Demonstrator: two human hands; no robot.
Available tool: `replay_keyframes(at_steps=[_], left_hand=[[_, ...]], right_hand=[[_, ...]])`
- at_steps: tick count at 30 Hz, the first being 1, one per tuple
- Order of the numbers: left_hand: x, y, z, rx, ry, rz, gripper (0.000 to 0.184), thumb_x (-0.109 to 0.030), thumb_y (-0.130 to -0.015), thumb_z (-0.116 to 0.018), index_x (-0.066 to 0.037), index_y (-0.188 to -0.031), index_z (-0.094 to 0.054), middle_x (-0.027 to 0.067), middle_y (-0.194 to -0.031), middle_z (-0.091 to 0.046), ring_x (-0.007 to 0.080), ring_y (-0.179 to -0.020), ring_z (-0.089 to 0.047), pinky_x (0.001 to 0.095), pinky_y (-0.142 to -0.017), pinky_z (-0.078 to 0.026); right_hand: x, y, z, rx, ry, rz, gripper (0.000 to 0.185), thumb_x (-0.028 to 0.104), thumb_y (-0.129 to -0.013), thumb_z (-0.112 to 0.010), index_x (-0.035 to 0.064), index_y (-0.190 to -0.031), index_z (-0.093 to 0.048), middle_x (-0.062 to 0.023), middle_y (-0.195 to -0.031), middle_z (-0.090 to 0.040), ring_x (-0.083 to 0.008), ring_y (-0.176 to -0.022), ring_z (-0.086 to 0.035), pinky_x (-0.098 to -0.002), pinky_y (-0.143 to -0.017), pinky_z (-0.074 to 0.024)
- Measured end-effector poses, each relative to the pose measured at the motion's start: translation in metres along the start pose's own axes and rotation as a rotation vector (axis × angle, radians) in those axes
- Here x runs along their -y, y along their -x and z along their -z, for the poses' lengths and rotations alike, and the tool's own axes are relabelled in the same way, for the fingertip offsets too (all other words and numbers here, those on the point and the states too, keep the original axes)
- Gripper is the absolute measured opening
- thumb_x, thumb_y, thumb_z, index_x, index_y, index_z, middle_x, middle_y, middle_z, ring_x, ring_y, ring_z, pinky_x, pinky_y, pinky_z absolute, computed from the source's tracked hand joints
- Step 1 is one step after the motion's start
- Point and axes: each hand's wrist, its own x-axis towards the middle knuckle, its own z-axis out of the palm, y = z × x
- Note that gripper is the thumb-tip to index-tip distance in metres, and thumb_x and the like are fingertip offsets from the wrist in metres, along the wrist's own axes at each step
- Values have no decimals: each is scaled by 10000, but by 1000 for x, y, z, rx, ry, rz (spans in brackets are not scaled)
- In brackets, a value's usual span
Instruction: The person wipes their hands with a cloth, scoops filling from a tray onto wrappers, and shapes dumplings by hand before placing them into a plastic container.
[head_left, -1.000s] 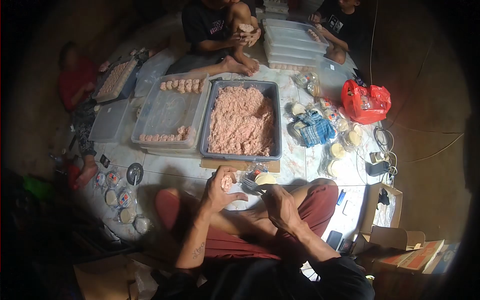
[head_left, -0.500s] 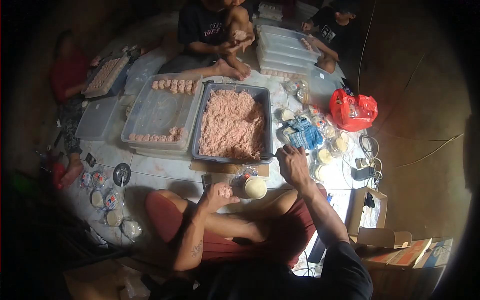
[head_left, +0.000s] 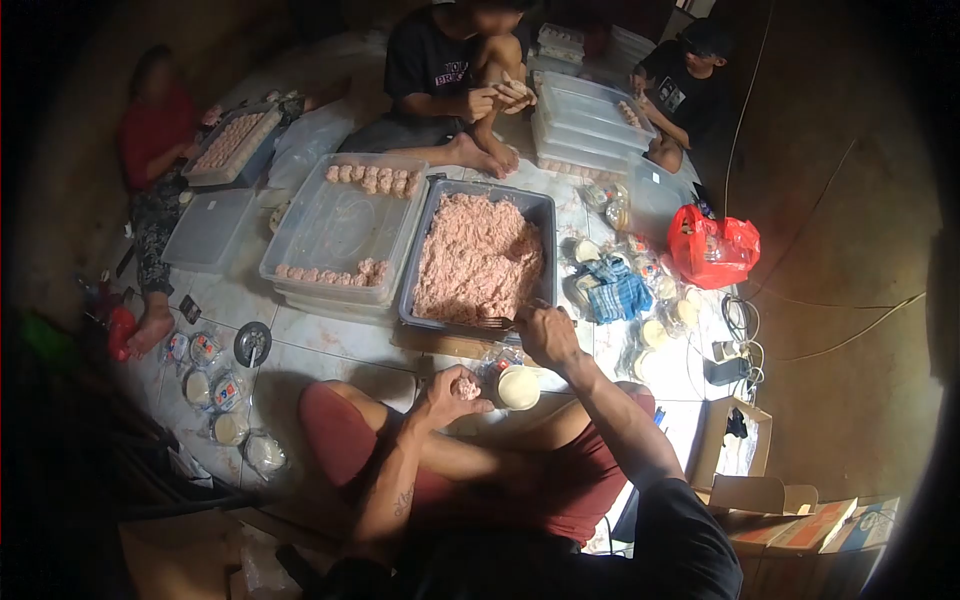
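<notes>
My left hand is curled around a small lump of pink filling, above my crossed legs. In my right hand is a fork, whose tines touch the minced filling at the near right corner of the grey tub. Just right of my left hand stands a stack of round pale wrappers in clear plastic. Left of the tub, a clear tray holds rows of shaped pink pieces along its far and near sides.
Three other people sit beyond the tub. Lidded containers are stacked at the back. To the right lie a blue cloth, a red bag, wrapper packs and cables. More packs and a small dark dish are at left.
My right hand moved from near the wrappers, past the tub's right side, to the tub's near corner with the fork. The wrapper stack now lies uncovered. My left hand keeps its lump.
</notes>
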Motion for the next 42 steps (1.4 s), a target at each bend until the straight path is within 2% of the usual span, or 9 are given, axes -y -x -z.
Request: replay_keyframes(at_steps=[9, 15, 25, 27, 31, 33, 35, 40, 42], left_hand=[[0, -10, 2, -120, 240, -175, 371, -227, -694, -938, -75, -840, -631, -19, -765, -601, 70, -699, -510, 270, -624, -441], [-48, -4, -6, -393, 8, -287, 372, -172, -678, -936, -39, -835, -626, 45, -739, -630, 113, -672, -538, 299, -633, -481], [-64, 1, -6, -417, -291, -19, 234, -24, -743, -830, -49, -857, -627, 39, -733, -657, 127, -671, -605, 292, -643, -515], [-75, 4, -1, -345, 18, -344, 270, -55, -734, -857, -50, -904, -648, 35, -779, -666, 125, -716, -611, 285, -677, -518], [-48, -2, 4, -154, 145, -140, 311, -58, -726, -879, -36, -968, -684, 3, -750, -646, 99, -710, -603, 277, -674, -511], [-68, -3, -2, -317, -237, -397, 275, -40, -726, -871, -36, -911, -668, 14, -758, -661, 84, -714, -600, 268, -665, -505], [-56, -3, -3, -293, -151, -70, 293, -48, -718, -876, -41, -907, -651, 27, -804, -687, 107, -738, -626, 282, -673, -511], [-57, 0, -2, -216, 505, -491, 336, -126, -709, -900, -40, -910, -645, 28, -800, -679, 120, -721, -632, 295, -651, -502], [-53, 2, 2, -173, 134, -357, 318, -155, -707, -904, -36, -852, -647, 38, -742, -669, 130, -680, -631, 309, -626, -497]], right_hand=[[68, 38, 84, 132, -607, -117, 122, 78, -891, -626, 2, -952, -699, -225, -957, -683, -455, -872, -647, -468, -774, -526], [94, 72, 85, 77, -480, -205, 98, 10, -886, -598, -18, -929, -681, -227, -946, -660, -396, -894, -648, -450, -750, -532], [106, 80, 79, -142, -551, -219, 40, 13, -874, -601, -2, -894, -632, -189, -816, -581, -381, -792, -611, -438, -686, -484], [110, 79, 88, -187, -550, -263, 30, 10, -885, -600, -6, -883, -625, -185, -819, -577, -381, -763, -602, -430, -671, -478], [106, 83, 67, -107, -545, -209, 123, -18, -899, -584, -42, -997, -654, -262, -898, -643, -441, -838, -647, -481, -728, -501], [112, 82, 56, -56, -608, -208, 149, -18, -900, -579, -43, -1020, -663, -280, -936, -652, -445, -870, -654, -492, -750, -506], [110, 85, 70, -52, -631, -228, 154, -19, -899, -577, -44, -1031, -652, -283, -918, -645, -452, -866, -649, -475, -749, -512], [108, 89, 78, -66, -650, -292, 104, -26, -903, -563, -48, -991, -615, -268, -878, -614, -463, -805, -614, -469, -716, -498], [106, 87, 60, -38, -619, -85, 88, -19, -904, -570, -40, -970, -626, -261, -856, -595, -467, -775, -593, -496, -687, -479]])
